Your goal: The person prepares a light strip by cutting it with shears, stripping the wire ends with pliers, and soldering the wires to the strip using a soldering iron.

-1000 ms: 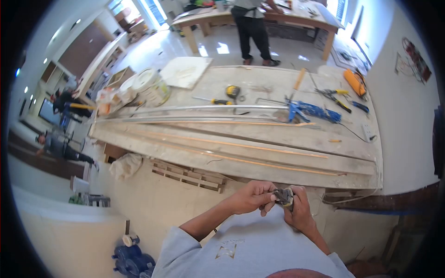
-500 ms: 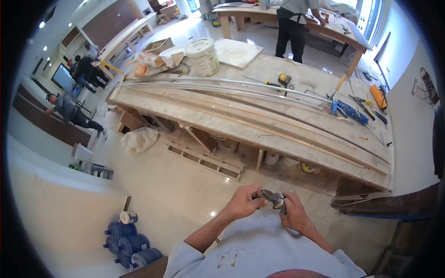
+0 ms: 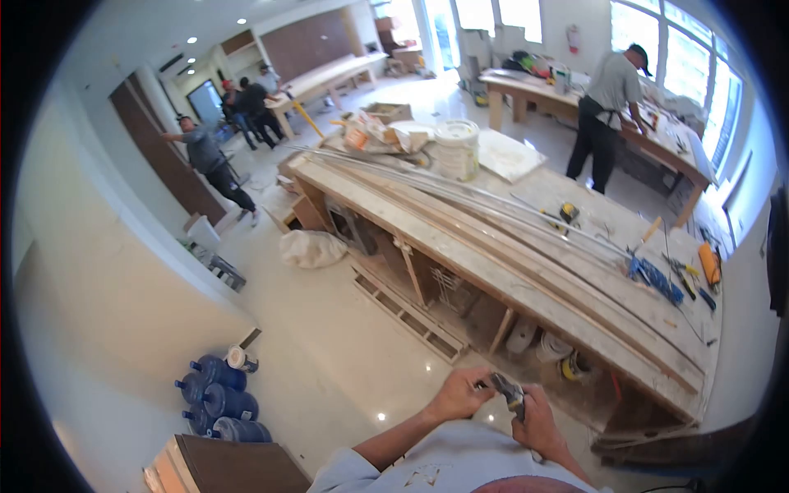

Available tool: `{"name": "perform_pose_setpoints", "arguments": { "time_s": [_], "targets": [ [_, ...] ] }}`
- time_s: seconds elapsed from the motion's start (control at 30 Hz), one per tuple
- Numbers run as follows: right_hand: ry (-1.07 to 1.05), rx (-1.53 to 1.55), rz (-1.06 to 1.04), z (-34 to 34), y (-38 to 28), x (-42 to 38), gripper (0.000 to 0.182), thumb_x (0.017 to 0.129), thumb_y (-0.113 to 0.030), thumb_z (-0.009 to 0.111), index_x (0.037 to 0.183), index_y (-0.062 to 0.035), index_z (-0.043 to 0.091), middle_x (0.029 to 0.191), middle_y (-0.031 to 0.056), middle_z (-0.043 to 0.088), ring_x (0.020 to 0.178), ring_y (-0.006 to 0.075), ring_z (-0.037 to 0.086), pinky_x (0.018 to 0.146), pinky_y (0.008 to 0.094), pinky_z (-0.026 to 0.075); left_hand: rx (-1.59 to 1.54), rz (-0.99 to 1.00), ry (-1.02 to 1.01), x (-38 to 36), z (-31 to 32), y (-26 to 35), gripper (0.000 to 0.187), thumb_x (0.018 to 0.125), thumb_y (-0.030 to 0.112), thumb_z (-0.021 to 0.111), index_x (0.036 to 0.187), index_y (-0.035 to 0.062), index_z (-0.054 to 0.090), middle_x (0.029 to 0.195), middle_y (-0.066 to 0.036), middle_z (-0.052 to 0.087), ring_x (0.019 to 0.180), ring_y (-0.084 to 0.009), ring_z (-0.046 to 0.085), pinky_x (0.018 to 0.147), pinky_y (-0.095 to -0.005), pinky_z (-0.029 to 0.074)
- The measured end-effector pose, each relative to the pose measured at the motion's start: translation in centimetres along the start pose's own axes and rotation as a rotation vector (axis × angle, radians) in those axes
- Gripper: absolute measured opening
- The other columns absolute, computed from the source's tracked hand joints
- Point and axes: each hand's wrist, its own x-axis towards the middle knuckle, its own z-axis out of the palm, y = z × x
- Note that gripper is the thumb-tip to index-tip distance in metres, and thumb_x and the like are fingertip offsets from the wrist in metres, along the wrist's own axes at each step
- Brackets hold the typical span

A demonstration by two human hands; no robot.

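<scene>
Close to my body, at the bottom centre, my right hand (image 3: 538,421) is wrapped round the handles of dark pliers (image 3: 508,389). The jaws of the pliers point up and left, toward my left hand (image 3: 463,394). That hand is closed in a pinch beside the jaws; whatever its fingers hold is too small to make out. Both hands are over the floor, in front of the long workbench (image 3: 526,283).
On the workbench lie long metal strips (image 3: 460,195), a white bucket (image 3: 456,150), a tape measure (image 3: 568,213) and an orange tube (image 3: 708,263). Blue water bottles (image 3: 230,401) stand lower left. A person (image 3: 608,115) leans over a far table; others are at the left.
The view has swung left and up, so the workbench and people appear shifted right. My hands stay close together at the pliers, now lower in view.
</scene>
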Motion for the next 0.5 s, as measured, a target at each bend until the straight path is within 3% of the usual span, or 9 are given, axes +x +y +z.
{"name": "perform_pose_setpoints", "arguments": {
  "time_s": [0.07,0.13,0.17,0.23,0.37,0.5],
  "targets": [
    [0.024,0.011,0.013,0.4,0.5,-1.6,0.037,0.063,0.005,0.060,0.099,0.0023,0.057,0.110,0.0245,0.054,0.102,0.0445,0.053,0.088,0.0479,0.047,-0.045,-0.031,-0.012,-0.2,1.6,0.8,0.004,0.089,0.003,0.071,0.091,0.0006,0.069,0.077,-0.005,0.066,0.073,-0.0120,0.060,0.068,-0.0313,0.048],
    [0.118,0.035,0.086,0.8,0.7,-3.0,0.031,0.063,0.006,0.058,0.094,0.0014,0.058,0.107,0.0234,0.054,0.099,0.0440,0.054,0.086,0.0476,0.047,-0.217,-0.358,-0.095,-0.5,3.2,1.5,0.009,0.094,0.009,0.065,0.095,0.0005,0.069,0.076,-0.008,0.067,0.070,-0.0137,0.060,0.066,-0.0334,0.048],
    [0.118,0.043,0.074,0.9,0.8,-3.4,0.031,0.063,0.006,0.058,0.094,0.0014,0.058,0.107,0.0234,0.054,0.099,0.0440,0.054,0.086,0.0476,0.047,-0.209,-0.356,-0.084,-0.7,4.0,1.3,0.009,0.094,0.009,0.065,0.095,0.0005,0.069,0.076,-0.008,0.067,0.070,-0.0137,0.060,0.066,-0.0334,0.048],
    [0.107,0.054,0.156,1.4,1.0,-4.3,0.026,0.064,0.005,0.059,0.090,0.0013,0.059,0.104,0.0219,0.056,0.095,0.0428,0.057,0.082,0.0468,0.049,0.143,-0.203,-0.044,-1.5,5.3,0.6,0.015,0.098,0.013,0.060,0.099,0.0008,0.068,0.072,-0.009,0.064,0.067,-0.0149,0.060,0.063,-0.0348,0.048],
    [0.119,0.121,0.137,2.4,1.5,-5.5,0.023,0.065,0.004,0.060,0.087,0.0006,0.061,0.099,0.0199,0.059,0.087,0.0397,0.061,0.076,0.0446,0.051,0.224,-0.148,-0.002,-3.1,6.1,-1.9,0.018,0.095,0.016,0.062,0.100,0.0003,0.067,0.068,-0.010,0.060,0.063,-0.0170,0.058,0.060,-0.0353,0.046],
    [0.032,0.329,0.242,1.3,0.0,-4.6,0.025,0.066,0.003,0.060,0.091,-0.0010,0.063,0.087,0.0160,0.062,0.078,0.0356,0.065,0.071,0.0409,0.052,0.292,0.028,0.004,-3.3,5.4,-1.0,0.018,0.087,0.018,0.066,0.090,0.0008,0.063,0.065,-0.012,0.057,0.057,-0.0206,0.055,0.056,-0.0366,0.044]
  ]
}}
